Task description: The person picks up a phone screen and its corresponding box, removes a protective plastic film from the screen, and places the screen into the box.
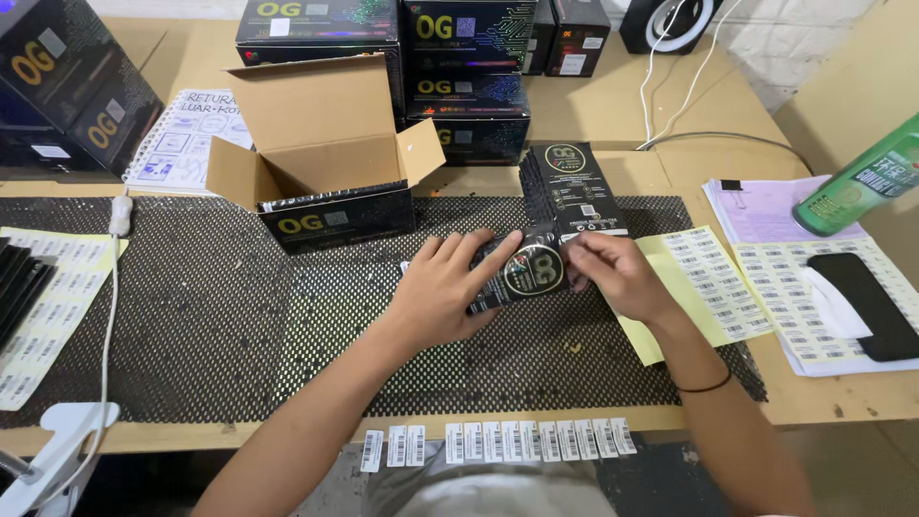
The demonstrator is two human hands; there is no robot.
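Both of our hands are closed on one small black packet (522, 271) with a gold round emblem, held just above the black perforated mat (220, 316) near the middle of the desk (593, 105). Our left hand (442, 287) wraps the packet's left end, fingers curled over its top edge, thumb underneath. Our right hand (613, 273) pinches the packet's right end with fingertips and thumb, so the packet sits between the two grips, tilted with its emblem face toward us.

Just behind the packet, touching the mat's far edge, one flat black carton sleeve (574, 191) lies on its back. To the left of it stands one open cardboard box (321, 153), flaps up, its front face black. Behind that we count four stacked black retail boxes (469, 86) in the middle of the desk, and more dark boxes at the far left that we cannot count cleanly.

Under our right wrist lies one yellow label sheet (704, 282); further right is a second, white label sheet (814, 287) with one black phone (866, 302) on it, and one green spray can (862, 182) leaning above. Along the desk's near edge hangs a row of loose barcode stickers (498, 442), roughly eleven. Another label sheet (43, 306) lies at the left.
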